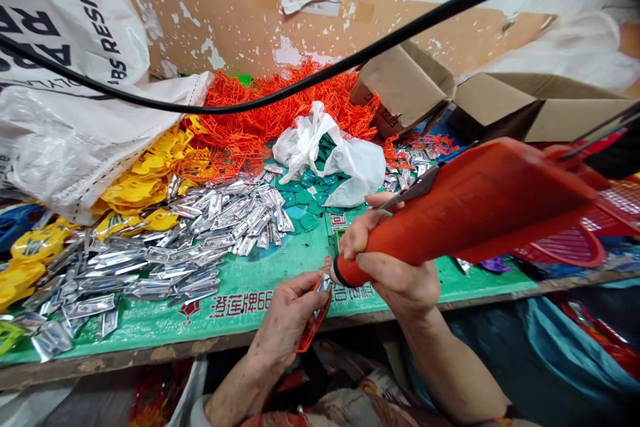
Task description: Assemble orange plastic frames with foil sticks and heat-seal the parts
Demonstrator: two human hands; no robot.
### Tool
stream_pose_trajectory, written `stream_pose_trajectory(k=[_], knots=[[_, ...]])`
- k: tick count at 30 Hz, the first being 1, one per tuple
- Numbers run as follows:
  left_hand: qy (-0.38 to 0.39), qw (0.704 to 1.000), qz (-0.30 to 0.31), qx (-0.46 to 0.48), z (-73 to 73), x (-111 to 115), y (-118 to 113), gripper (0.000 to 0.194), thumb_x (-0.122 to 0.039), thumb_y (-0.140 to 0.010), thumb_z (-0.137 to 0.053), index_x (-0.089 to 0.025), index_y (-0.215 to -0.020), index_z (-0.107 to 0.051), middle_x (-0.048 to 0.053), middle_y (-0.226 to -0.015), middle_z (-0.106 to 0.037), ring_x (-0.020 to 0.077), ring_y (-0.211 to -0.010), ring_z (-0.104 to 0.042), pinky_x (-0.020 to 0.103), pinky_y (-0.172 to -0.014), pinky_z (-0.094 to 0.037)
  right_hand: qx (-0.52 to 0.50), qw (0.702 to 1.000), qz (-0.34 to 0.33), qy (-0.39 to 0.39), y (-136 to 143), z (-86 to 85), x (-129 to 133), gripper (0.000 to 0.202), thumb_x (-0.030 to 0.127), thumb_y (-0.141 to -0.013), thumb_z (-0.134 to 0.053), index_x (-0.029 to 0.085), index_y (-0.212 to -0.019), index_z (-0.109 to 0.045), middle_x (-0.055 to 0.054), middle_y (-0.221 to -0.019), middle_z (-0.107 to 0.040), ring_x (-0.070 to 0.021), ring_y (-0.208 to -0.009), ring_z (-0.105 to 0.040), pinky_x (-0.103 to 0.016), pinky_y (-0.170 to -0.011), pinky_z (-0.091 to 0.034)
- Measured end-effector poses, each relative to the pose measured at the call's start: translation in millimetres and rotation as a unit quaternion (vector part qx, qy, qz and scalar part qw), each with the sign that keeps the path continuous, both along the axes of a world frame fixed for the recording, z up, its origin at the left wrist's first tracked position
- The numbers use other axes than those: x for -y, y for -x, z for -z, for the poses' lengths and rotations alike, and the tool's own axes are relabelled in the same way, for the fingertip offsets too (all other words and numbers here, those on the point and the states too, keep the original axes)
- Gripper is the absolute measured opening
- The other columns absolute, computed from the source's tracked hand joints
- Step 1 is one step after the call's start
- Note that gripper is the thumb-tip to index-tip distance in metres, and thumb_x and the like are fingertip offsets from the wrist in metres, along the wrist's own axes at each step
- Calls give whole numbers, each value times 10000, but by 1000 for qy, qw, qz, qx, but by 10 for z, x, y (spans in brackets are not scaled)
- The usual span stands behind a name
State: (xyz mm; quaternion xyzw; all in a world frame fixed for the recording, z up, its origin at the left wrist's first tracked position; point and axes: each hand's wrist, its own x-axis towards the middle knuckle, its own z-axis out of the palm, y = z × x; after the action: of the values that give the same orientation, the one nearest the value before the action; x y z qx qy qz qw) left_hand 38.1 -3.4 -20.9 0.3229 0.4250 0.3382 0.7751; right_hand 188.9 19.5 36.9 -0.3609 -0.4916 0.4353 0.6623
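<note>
My left hand (287, 317) is closed around a small orange plastic piece (314, 327) with a shiny metal strip on it. My right hand (395, 267) grips the front part of a large red handheld power tool (480, 203). The tool's dark-ringed nose meets the upper end of the orange piece, close to my left fingertips; whether it presses on it is hard to tell. Left of my hands lies a heap of shiny metal strips (220, 220). Green plastic pieces (305, 203) spill from a white plastic bag (350, 160) beyond them.
A black cable (280, 95) hangs across the view. Orange plastic parts (240, 127) are piled at the back, yellow parts (145, 177) at the left under a white sack (60, 113). Cardboard boxes (405, 87) and a red basket (565, 247) stand right. The green tabletop's front edge (165, 353) is near me.
</note>
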Motion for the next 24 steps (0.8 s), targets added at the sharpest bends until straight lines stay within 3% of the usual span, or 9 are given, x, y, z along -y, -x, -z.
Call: stream_pose_trajectory(k=[3, 7, 12, 17, 24], knots=[[-22, 1000, -8, -20, -1, -19, 44, 291, -247, -737, -718, -195, -1016, -783, 23, -858, -729, 154, -804, -571, 207, -727, -408, -52, 998, -7, -19, -24, -129, -8, 380, 220, -662, -745, 288, -1006, -598, 44, -697, -563, -170, -588, -550, -363, -623, -515], [-9, 998, -56, -40, 31, -61, 133, 334, -311, -701, -786, -197, -1014, -782, 18, -830, -722, 139, -722, -562, 210, -657, -419, -59, 994, 72, -64, -198, -229, -132, 287, 145, -646, -691, 256, -897, -607, 51, -667, -586, -154, -581, -543, -333, -617, -494], [37, 994, -103, -26, 26, -99, 172, 410, -346, -605, -878, -175, -965, -783, -9, -748, -680, 44, -521, -431, 159, -500, -387, -7, 982, 172, -73, -484, 3, -367, 138, 142, -630, -733, 188, -702, -625, 18, -661, -601, -150, -568, -555, -326, -604, -477], [34, 994, -103, -24, -9, -115, 187, 358, -358, -622, -878, -154, -876, -727, -12, -775, -657, 57, -553, -507, 168, -508, -470, 14, 979, 194, -54, -570, 257, -473, 111, 194, -641, -756, 179, -628, -647, 10, -638, -611, -156, -555, -550, -330, -595, -466], [14, 997, -70, -27, -20, -90, 232, 315, -384, -727, -809, -167, -848, -616, -36, -748, -607, 81, -543, -569, 249, -564, -564, 16, 976, 209, -51, -575, 361, -494, 130, 213, -637, -772, 181, -669, -649, 9, -664, -623, -162, -590, -560, -347, -636, -487]])
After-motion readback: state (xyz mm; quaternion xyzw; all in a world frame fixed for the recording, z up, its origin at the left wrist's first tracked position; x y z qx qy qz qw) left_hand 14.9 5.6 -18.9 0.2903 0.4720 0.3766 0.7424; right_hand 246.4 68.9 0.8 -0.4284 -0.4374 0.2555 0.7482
